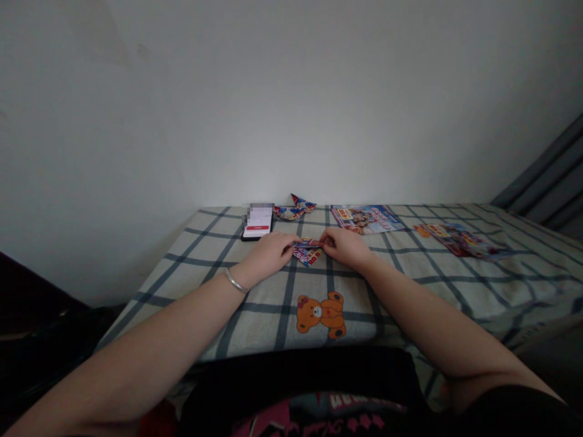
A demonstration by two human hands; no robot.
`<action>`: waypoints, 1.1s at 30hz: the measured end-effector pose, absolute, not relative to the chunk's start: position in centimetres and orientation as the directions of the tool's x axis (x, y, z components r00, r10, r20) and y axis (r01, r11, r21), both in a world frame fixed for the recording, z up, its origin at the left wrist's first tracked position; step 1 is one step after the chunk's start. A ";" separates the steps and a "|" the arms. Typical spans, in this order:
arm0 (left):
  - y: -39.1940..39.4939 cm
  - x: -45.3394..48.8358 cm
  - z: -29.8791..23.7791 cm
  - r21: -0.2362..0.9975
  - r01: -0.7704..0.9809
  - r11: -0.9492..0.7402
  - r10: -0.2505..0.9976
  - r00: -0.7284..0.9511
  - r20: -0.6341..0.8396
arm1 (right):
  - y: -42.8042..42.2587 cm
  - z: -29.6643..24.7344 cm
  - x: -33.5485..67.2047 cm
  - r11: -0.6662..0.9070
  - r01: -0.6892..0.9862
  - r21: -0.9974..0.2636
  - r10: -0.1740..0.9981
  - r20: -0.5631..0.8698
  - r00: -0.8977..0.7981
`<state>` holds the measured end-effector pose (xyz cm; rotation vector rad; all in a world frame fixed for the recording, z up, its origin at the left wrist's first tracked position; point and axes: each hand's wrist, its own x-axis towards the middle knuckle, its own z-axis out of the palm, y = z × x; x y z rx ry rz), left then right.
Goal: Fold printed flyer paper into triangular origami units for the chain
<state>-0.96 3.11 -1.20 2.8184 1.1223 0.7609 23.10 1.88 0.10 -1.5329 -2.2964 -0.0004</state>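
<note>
A small folded piece of colourful printed paper (308,252) lies on the checked cloth, its lower part pointing toward me. My left hand (274,247) pinches its left corner between thumb and fingers. On the opposite corner, my right hand (342,245) has its fingertips closed in the same way. A folded strip runs along the paper's upper edge between the two hands. Just beyond my left hand lies a phone (257,222) with a lit screen. Behind the paper stands a folded paper figure (296,209) with a pointed tip.
The checked tablecloth (255,315) carries a printed bear near the front edge. Toward the back right lies a flat printed sheet (367,218), with another printed sheet (469,240) farther right. A pale wall (291,103) rises behind the table, and a grey curtain (546,170) hangs at right.
</note>
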 end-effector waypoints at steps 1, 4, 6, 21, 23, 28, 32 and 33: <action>3.1 -0.9 -1.2 0.199 0.644 -0.739 0.656 0.619 0.431 | 2.0 0.0 23.1 0.408 0.886 -0.219 0.892 0.304 -0.336; 3.0 -0.9 -1.0 0.238 0.660 -0.713 0.687 0.590 0.425 | 2.3 -0.2 23.2 0.438 0.866 -0.243 0.885 0.289 -0.366; 2.9 -0.8 -0.9 0.242 0.668 -0.703 0.696 0.579 0.425 | 2.3 -0.2 23.3 0.463 0.861 -0.210 0.870 0.295 -0.396; 2.6 -0.9 -0.7 0.144 0.719 -0.680 0.708 0.592 0.384 | 2.1 0.0 23.2 0.493 0.869 0.037 0.823 0.304 -0.480; 2.6 -1.0 -0.7 0.143 0.712 -0.688 0.701 0.601 0.384 | 2.2 0.0 23.3 0.532 0.845 0.056 0.801 0.291 -0.523; 3.1 -1.4 -0.9 0.123 0.655 -0.746 0.641 0.655 0.399 | 2.1 0.2 23.4 0.658 0.749 0.073 0.717 0.243 -0.654; 3.5 -1.9 -1.3 0.135 0.586 -0.799 0.585 0.705 0.401 | 2.0 0.3 23.3 0.695 0.716 0.056 0.688 0.234 -0.687; 3.6 -1.9 -1.4 0.133 0.587 -0.799 0.586 0.710 0.389 | 2.0 0.4 23.3 0.697 0.716 0.049 0.689 0.232 -0.687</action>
